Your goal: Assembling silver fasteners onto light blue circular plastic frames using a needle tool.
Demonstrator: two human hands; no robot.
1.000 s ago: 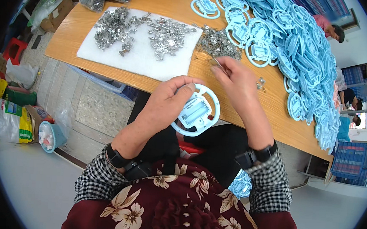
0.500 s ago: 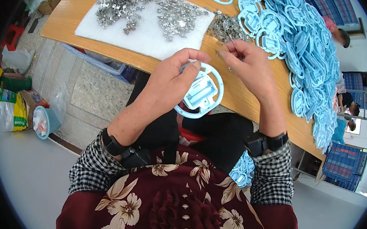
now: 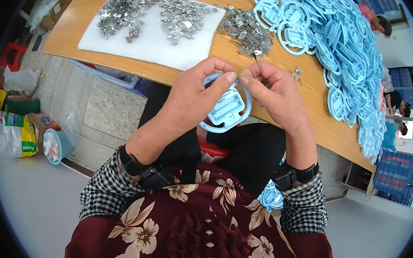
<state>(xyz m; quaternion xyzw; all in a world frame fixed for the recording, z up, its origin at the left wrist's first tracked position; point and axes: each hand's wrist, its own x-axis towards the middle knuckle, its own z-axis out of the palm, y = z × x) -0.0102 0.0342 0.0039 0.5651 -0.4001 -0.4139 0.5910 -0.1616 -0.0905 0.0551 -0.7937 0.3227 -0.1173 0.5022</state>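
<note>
My left hand (image 3: 195,90) is closed on a light-blue plastic ring-shaped housing (image 3: 227,110), which has a rectangular compartment in its middle. The thumb and index finger pinch its upper rim, and the piece hangs over my lap at the table's front edge. Against that same rim, the fingertips of my right hand (image 3: 278,93) are pinched together and meet the left thumb. A thin dark metal tool (image 3: 256,60) sticks up out of the right fingers; its exact kind is unclear. Whatever small part lies between the fingertips is hidden.
Small metal clips lie in heaps on a white foam sheet (image 3: 145,53), with another pile (image 3: 247,31) on the wooden table (image 3: 62,32). Many blue housings (image 3: 349,67) are heaped at right. On the floor at left stands a blue basket (image 3: 65,145). Other people are at the far right.
My right hand has moved left and down from beside the metal pile to the housing's upper rim, and its fingertips now meet my left thumb. The left hand keeps its hold.
</note>
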